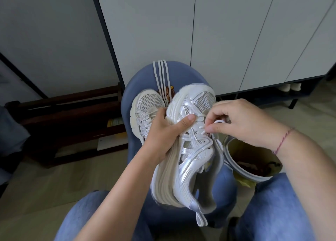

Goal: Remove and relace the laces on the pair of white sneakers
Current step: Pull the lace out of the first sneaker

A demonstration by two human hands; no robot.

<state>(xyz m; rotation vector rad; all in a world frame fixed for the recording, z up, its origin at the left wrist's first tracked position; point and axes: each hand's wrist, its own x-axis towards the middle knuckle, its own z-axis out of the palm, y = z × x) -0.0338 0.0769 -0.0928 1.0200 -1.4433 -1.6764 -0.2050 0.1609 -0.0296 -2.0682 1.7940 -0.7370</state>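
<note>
Mid-job: left hand [163,131] grips the raised sneaker [190,159] by its sole, thumb on the upper. Right hand [236,124] pinches a lace [201,129] at the toe-end eyelets. Loose laces [161,77] lie draped over the blue chair [138,84], w/ the 2nd sneaker [145,110] resting there. Most lacing prob. still ahead.

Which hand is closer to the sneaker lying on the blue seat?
Left. The left hand grips the held sneaker right beside the lying sneaker; the right hand pinches a lace on the held sneaker's far side.
</note>
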